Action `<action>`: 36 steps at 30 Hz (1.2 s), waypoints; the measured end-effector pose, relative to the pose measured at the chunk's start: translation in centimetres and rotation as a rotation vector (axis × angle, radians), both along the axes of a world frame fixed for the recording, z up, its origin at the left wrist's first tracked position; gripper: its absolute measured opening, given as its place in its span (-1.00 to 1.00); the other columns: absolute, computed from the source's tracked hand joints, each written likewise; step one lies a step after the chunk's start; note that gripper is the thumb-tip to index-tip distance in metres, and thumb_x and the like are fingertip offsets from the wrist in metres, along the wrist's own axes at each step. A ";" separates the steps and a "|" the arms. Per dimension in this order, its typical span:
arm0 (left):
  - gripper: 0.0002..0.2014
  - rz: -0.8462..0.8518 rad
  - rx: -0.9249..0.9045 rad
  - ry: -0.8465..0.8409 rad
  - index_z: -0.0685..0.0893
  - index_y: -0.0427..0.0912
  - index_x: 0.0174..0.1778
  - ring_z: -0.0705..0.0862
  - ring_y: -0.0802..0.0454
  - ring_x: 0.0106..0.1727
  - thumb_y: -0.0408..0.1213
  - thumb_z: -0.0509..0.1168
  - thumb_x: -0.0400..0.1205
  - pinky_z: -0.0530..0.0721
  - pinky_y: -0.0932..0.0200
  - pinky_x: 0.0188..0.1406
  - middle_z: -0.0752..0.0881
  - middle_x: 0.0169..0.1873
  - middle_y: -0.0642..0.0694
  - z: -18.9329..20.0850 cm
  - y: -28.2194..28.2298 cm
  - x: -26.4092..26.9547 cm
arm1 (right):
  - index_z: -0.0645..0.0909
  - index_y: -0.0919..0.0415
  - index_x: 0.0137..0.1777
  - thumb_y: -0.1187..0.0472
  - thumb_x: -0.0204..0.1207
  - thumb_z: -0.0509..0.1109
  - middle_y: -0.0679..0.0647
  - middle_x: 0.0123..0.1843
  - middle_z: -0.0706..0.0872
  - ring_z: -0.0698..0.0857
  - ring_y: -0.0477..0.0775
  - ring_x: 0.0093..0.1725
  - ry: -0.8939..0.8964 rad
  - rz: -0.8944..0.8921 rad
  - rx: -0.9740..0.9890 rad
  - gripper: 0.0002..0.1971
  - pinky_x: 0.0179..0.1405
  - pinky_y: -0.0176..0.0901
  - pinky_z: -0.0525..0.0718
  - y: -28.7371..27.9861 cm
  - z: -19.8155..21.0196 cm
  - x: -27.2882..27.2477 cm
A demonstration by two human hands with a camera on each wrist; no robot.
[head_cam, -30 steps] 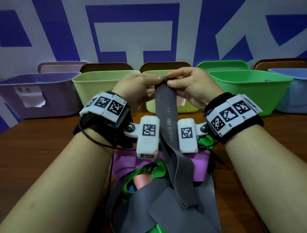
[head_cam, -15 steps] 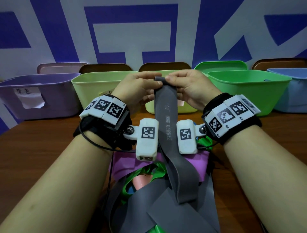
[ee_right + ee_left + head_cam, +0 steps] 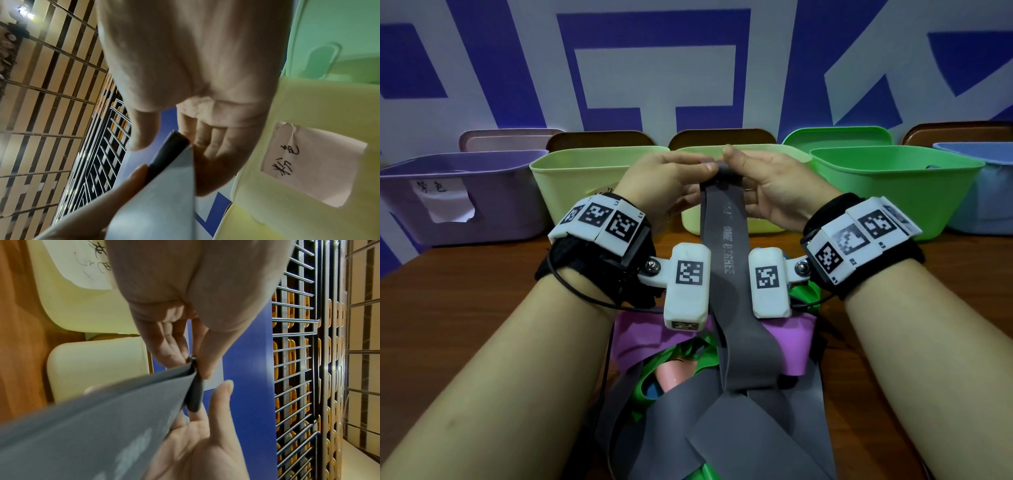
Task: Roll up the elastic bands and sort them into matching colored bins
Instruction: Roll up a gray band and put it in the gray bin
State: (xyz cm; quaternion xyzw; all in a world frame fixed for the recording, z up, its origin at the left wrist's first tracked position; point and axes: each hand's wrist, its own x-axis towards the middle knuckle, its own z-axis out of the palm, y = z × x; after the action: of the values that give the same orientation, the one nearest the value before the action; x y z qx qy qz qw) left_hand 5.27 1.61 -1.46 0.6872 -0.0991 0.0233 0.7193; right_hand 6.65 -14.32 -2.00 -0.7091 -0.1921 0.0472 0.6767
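A long grey elastic band (image 3: 726,246) hangs from both raised hands down to a pile of bands on the table. Its top end is turned over into a small tight roll (image 3: 724,168). My left hand (image 3: 681,178) pinches the roll's left end (image 3: 194,369) between thumb and fingers. My right hand (image 3: 763,181) pinches the right end (image 3: 170,146) the same way. The pile (image 3: 722,394) holds more grey bands, a purple one (image 3: 640,332), a green one (image 3: 681,353) and a pink one (image 3: 674,371).
Bins line the table's back: a purple bin (image 3: 448,192), a pale green bin (image 3: 585,181), a yellow bin (image 3: 722,219), a bright green bin (image 3: 893,188) and a blue bin (image 3: 993,198). Bare brown tabletop (image 3: 465,291) lies left and right of the pile.
The fingers of both hands have worked the band's top end over, so the roll at the top is a little thicker. Hands and arms stay at the same height.
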 end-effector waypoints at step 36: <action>-0.81 0.045 0.107 0.052 0.70 -0.23 -0.10 0.64 0.18 -0.52 -0.15 0.38 0.62 0.63 0.32 -0.46 0.66 -0.49 -0.01 -0.3 0.2 0.5 | 0.67 0.26 0.15 0.44 0.56 0.34 0.22 0.07 0.73 0.72 0.12 0.08 -0.090 -0.036 0.006 -0.78 0.11 -0.06 0.74 0.3 0.2 0.1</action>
State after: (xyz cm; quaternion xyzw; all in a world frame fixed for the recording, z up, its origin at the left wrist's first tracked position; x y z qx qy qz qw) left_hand 5.79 1.85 -1.77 0.7271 -0.0658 0.0163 0.6832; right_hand 6.72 -14.06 -1.80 -0.7118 -0.2097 0.0026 0.6704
